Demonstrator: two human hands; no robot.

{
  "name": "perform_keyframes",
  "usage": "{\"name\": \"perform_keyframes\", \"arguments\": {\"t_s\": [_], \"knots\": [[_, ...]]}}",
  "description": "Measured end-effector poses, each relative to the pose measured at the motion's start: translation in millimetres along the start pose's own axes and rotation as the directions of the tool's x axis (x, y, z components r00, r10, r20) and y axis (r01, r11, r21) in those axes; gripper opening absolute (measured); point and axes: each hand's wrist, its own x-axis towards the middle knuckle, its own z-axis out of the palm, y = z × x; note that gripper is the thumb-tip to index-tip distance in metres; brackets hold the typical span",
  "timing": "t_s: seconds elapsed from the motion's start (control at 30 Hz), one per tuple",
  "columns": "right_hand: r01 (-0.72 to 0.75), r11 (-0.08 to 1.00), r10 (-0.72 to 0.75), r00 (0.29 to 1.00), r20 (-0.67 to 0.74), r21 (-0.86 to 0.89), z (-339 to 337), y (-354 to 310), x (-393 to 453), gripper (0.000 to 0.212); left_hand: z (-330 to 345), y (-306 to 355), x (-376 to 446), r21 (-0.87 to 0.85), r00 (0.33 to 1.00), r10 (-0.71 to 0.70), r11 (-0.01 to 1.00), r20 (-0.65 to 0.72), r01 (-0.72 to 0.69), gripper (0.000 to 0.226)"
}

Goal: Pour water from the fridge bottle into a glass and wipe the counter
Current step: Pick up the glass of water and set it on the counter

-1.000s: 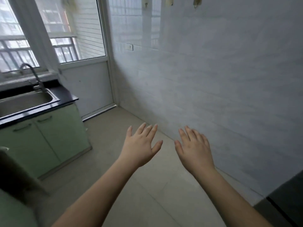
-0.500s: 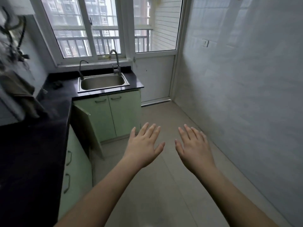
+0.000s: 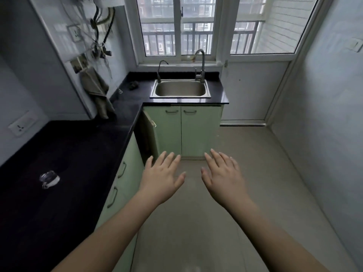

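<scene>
On the black counter [image 3: 74,150] a glass [image 3: 49,178] is seen at nine o'clock. Both the left hand [image 3: 162,178] and the right hand [image 3: 223,176] are held flat and empty; the fridge bottle, not in view, must probably be fetched first

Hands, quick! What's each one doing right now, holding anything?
Left hand: open, fingers spread, holding nothing.
Right hand: open, fingers spread, holding nothing.
</scene>
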Motion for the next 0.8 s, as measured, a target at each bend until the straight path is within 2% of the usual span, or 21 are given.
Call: {"name": "perform_keyframes", "arguments": {"t_s": [0.1, 0.23, 0.37, 0.8], "knots": [[0.097, 0.995, -0.097, 0.995, 0.024, 0.007, 8.4, -3.6, 24.7, 0.058, 2.0, -13.8, 1.5, -0.013, 0.995, -0.095, 0.995, 0.019, 0.095, 0.088], [0.231, 0.972, -0.233, 0.969, 0.078, 0.035, 20.9, -23.7, 47.8, 0.065, 3.3, -35.4, -6.1, -0.007, 0.977, -0.214, 0.977, 0.025, 0.214, 0.074], [0.349, 0.934, -0.354, 0.933, 0.069, 0.071, 34.0, -55.1, 62.9, 0.061, 6.5, -57.0, -16.6, 0.034, 0.948, -0.319, 0.947, 0.003, 0.319, 0.085], [0.573, 0.808, -0.586, 0.805, 0.093, 0.137, 94.7, -194.3, 126.9, 0.062, 31.6, -186.5, -32.4, -0.027, 0.825, -0.565, 0.825, -0.017, 0.565, 0.083]]}}
